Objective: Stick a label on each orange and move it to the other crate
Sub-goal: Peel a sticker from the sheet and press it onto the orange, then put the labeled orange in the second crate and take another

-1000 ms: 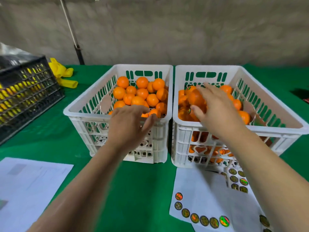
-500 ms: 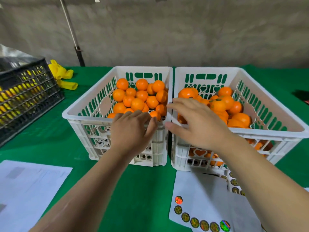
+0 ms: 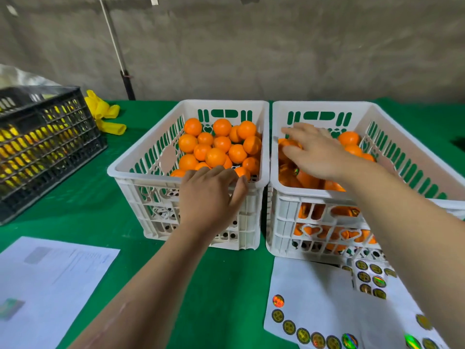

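Two white crates stand side by side on a green cloth. The left crate (image 3: 141,172) holds plain oranges (image 3: 216,157). In the right crate (image 3: 407,137) lie more oranges (image 3: 348,138), one with a shiny label (image 3: 296,171). My left hand (image 3: 210,197) rests on the left crate's front rim, fingers bent over it. Over the right crate's left side, my right hand (image 3: 319,152) is flat with fingers spread, just above the oranges. A white label sheet (image 3: 317,293) with round shiny labels (image 3: 303,335) lies in front of the right crate.
A black crate (image 3: 47,152) holding yellow things stands at the far left, with yellow gloves (image 3: 105,117) behind it. A printed paper (image 3: 50,280) lies at the front left. A thin pole (image 3: 127,81) leans against the grey wall behind.
My right hand drew back toward the gap between the crates, then reached out again over the right crate's oranges. My left hand has stayed on the left crate's rim.
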